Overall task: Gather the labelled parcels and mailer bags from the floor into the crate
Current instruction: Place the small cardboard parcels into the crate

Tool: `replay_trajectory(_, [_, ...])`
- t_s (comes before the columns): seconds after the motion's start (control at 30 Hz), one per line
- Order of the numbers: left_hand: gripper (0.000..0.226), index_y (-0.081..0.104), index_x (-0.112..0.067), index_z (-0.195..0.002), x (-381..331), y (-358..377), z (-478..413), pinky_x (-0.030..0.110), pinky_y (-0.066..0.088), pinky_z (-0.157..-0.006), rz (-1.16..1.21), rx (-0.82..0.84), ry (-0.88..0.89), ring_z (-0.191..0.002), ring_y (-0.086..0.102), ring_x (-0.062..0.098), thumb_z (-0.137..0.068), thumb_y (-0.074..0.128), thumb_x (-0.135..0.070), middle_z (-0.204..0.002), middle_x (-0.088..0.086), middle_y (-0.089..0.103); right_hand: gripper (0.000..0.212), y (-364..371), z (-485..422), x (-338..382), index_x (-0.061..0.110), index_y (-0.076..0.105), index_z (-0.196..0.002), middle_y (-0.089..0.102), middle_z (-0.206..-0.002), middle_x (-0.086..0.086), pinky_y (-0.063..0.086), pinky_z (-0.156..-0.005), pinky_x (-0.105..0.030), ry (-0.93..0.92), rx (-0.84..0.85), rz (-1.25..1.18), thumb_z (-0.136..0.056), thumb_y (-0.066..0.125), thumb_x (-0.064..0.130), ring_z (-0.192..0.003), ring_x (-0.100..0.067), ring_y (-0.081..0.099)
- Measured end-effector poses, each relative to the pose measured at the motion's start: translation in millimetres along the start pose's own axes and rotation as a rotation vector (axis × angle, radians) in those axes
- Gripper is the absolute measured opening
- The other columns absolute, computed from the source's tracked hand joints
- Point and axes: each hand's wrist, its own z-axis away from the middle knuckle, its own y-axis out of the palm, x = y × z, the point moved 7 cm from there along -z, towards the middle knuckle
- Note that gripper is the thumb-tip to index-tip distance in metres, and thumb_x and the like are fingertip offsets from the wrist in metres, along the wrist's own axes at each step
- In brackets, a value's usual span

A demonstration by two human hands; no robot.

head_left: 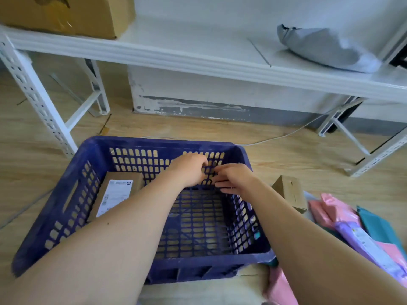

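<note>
Crate (141, 143): dark blue slatted plastic, standing on the wooden floor (33, 172), centre of view.
Labelled parcel (119, 192): flat brown cardboard with a white label on top, lying inside the crate at its far-left corner.
Left hand (189, 170): inside the crate, close to its far wall, knuckles up, fingers curled under; cannot tell whether clenched on anything.
Right hand (233, 179): inside the crate near its far-right corner, fingers fairly straight and released, tips meeting the left hand; nothing seen in it.
Small box (290, 192): brown cardboard, tilted, on the floor just beside the crate's right wall.
Mailer bags (343, 221): pink, purple and teal, heaped on the floor to the right of the crate; white label on the purple 1.
Pink bag (279, 287): 1 more, on the floor at the crate's near-right corner.
Shelf (198, 62): white metal rack behind the crate, carrying a large cardboard box (66, 16) up left and a grey bag (326, 49) up right.
Cable (275, 137): thin, white, on the floor behind the crate.
</note>
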Motion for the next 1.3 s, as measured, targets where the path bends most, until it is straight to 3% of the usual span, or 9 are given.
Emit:
replay_trajectory(0.2, [0.039, 0.05, -0.022, -0.131, -76, 6, -12, 0.039, 0.044, -0.086, -0.004, -0.097, 0.143, -0.115, 0.053, 0.027, -0.093, 0.049, -0.019, -0.132, 0.003, 0.051, 0.022, -90, -4, -11, 0.015, 0.062, -0.092, 0.063, -0.07, -0.003, 0.045, -0.056, -0.022, -0.105, -0.231, -0.104, -0.092, 0.044, 0.002, -0.059, -0.013, 0.057])
replay_trajectory(0.37, [0.036, 0.053, -0.02, -0.128, -125, 20, -25, 0.04, 0.046, -0.086, 0.009, -0.146, 0.261, -0.115, 0.052, 0.023, -0.093, 0.05, -0.018, -0.131, 0.001, 0.051, 0.032, -159, -4, -33, 0.021, 0.059, -0.072, 0.064, -0.068, -0.003, 0.045, -0.055, -0.023, -0.115, -0.42, -0.096, -0.088, 0.04, 0.001, -0.057, -0.013, 0.057])
replay_trajectory(0.47, [0.033, 0.056, -0.019, -0.125, -140, 33, -35, 0.038, 0.046, -0.089, 0.024, -0.152, 0.308, -0.118, 0.049, 0.02, -0.092, 0.052, -0.02, -0.128, 0.0, 0.053, 0.029, -174, -13, -49, 0.019, 0.062, -0.071, 0.07, -0.079, -0.01, 0.05, -0.066, -0.027, -0.1, -0.459, -0.048, -0.085, 0.044, 0.001, -0.062, -0.015, 0.06])
replay_trajectory(0.6, [0.031, 0.057, -0.02, -0.123, -147, 54, -53, 0.033, 0.043, -0.093, 0.031, -0.128, 0.328, -0.118, 0.047, 0.018, -0.094, 0.051, -0.029, -0.128, -0.001, 0.052, 0.025, -176, -23, -67, 0.018, 0.07, -0.099, 0.065, -0.094, -0.004, 0.04, -0.071, -0.022, -0.076, -0.447, 0.22, -0.087, 0.051, 0.007, -0.089, -0.021, 0.059])
replay_trajectory(0.73, [0.032, 0.058, -0.02, -0.122, -152, 73, -70, 0.031, 0.038, -0.097, 0.066, -0.077, 0.326, -0.121, 0.046, 0.019, -0.094, 0.052, -0.034, -0.135, -0.003, 0.047, 0.035, -162, -40, -89, 0.016, 0.061, -0.119, 0.065, -0.115, -0.008, 0.041, -0.074, -0.024, -0.014, -0.401, 0.408, -0.087, 0.047, 0.01, -0.104, -0.027, 0.061])
replay_trajectory(0.83, [0.03, 0.058, -0.023, -0.121, -155, 85, -84, 0.03, 0.037, -0.093, 0.092, -0.061, 0.307, -0.121, 0.046, 0.019, -0.093, 0.052, -0.032, -0.137, -0.004, 0.046, 0.042, -145, -58, -104, 0.015, 0.054, -0.127, 0.06, -0.124, -0.007, 0.043, -0.083, -0.027, -0.011, -0.347, 0.537, -0.085, 0.053, 0.011, -0.114, -0.026, 0.056])
replay_trajectory(0.97, [0.029, 0.058, -0.023, -0.121, -159, 100, -98, 0.031, 0.032, -0.102, 0.011, -0.011, 0.344, -0.126, 0.04, 0.018, -0.093, 0.052, -0.027, -0.131, -0.003, 0.051, 0.055, -120, -80, -127, 0.018, 0.042, -0.136, 0.045, -0.136, -0.009, 0.04, -0.1, -0.037, -0.005, -0.292, 0.634, -0.085, 0.06, 0.025, -0.126, -0.029, 0.041])
replay_trajectory(1.17, [0.029, 0.059, -0.022, -0.12, -167, 107, -112, 0.031, 0.019, -0.113, -0.062, -0.053, 0.388, -0.127, 0.04, 0.02, -0.092, 0.051, -0.023, -0.129, -0.001, 0.054, 0.049, -94, -94, -150, 0.012, 0.034, -0.138, 0.029, -0.142, -0.012, 0.036, -0.103, -0.044, 0.023, -0.191, 0.763, -0.091, 0.046, 0.016, -0.128, -0.033, 0.033])
replay_trajectory(1.3, [0.03, 0.058, -0.024, -0.121, -169, 110, -116, 0.031, 0.011, -0.115, -0.122, -0.058, 0.401, -0.129, 0.039, 0.018, -0.092, 0.051, -0.025, -0.131, -0.002, 0.053, 0.056, -100, -97, -154, 0.011, 0.026, -0.142, 0.021, -0.148, -0.016, 0.036, -0.104, -0.045, 0.103, -0.22, 0.682, -0.091, 0.047, 0.02, -0.132, -0.035, 0.031])
